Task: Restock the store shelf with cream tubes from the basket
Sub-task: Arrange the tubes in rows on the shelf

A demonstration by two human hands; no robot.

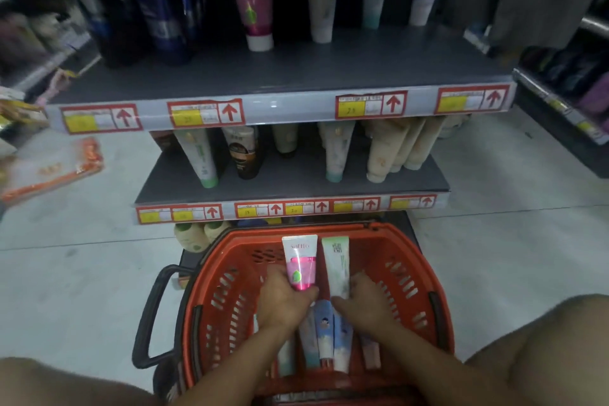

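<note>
Both hands are inside the red basket (412, 260) on the floor in front of the shelf. My left hand (283, 300) grips a pink-and-white cream tube (300, 262) by its lower end, held upright. My right hand (365, 301) grips a white-and-green cream tube (337, 265), also upright. Several more tubes (326, 336), blue and white, lie on the basket's bottom between my wrists. The upper grey shelf (296, 76) holds standing tubes at its back, with a matching pink tube (252, 0) among them.
The lower shelf (184, 181) carries white, beige and dark tubes behind red price labels. The basket's black handle (151, 313) hangs to the left. An orange packet (56, 168) lies on the floor at left. My knees frame the bottom corners. Another shelf unit stands at right.
</note>
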